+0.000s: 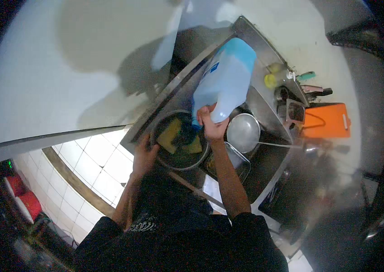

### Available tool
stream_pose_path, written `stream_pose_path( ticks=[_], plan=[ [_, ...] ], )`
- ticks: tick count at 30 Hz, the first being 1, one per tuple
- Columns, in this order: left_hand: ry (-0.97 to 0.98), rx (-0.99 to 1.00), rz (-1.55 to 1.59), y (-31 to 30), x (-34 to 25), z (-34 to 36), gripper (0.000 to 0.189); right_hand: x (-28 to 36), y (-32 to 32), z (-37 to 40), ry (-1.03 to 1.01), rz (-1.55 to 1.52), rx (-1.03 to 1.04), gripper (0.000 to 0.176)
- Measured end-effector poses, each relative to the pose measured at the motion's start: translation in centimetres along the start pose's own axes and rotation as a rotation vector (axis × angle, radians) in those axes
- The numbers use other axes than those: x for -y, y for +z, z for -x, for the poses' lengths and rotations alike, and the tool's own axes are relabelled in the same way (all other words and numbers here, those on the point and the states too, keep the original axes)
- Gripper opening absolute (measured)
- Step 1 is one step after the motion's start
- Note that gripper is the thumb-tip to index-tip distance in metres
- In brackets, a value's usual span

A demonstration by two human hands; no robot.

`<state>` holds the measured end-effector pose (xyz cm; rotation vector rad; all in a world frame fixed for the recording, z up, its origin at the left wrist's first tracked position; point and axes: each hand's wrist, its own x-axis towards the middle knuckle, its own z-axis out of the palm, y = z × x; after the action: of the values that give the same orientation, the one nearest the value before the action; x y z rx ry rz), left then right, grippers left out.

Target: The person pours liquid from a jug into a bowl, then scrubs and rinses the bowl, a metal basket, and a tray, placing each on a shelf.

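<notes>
My right hand [213,127] is closed around the handle of a large light-blue plastic jug [230,68]. The jug is tipped, with its mouth end low over a round metal pot [183,168]. Inside the pot lie a yellow sponge [169,136] and another yellow piece [194,147], with something dark blue between them that I cannot make out. At the pot's left rim my left hand [144,156] grips the edge, thumb on the inner side.
Right of the pot are a round metal strainer or pan [243,133] with a long handle and a rectangular metal tray [241,165] in the sink. An orange cutting board [325,120], knives [316,89] and a yellow-capped bottle [270,81] stand along the back. White floor tiles [92,156] show at left.
</notes>
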<state>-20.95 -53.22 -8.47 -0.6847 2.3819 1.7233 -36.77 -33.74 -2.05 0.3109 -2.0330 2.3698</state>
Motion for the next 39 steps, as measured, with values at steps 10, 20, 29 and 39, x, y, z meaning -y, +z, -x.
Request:
stream_pose_path(
  ticks=[10,20,29,39],
  plan=[
    [-0.01,0.017,0.098,-0.7,-1.7,0.4,0.048,-1.1,-0.3,0.3,-0.027,0.032,0.008,0.02],
    [0.114,-0.047,-0.033,-0.5,-0.7,0.3,0.051,-1.6,-0.4,0.0,0.028,0.018,-0.087,0.023],
    [0.01,0.037,-0.124,2.4,-3.9,-5.7,0.049,7.4,0.8,-9.1,0.013,-0.004,-0.06,0.02],
    [0.236,-0.052,-0.148,3.3,-3.8,-10.7,0.049,13.1,-4.8,-27.5,0.086,-0.203,-0.136,0.022]
  ],
)
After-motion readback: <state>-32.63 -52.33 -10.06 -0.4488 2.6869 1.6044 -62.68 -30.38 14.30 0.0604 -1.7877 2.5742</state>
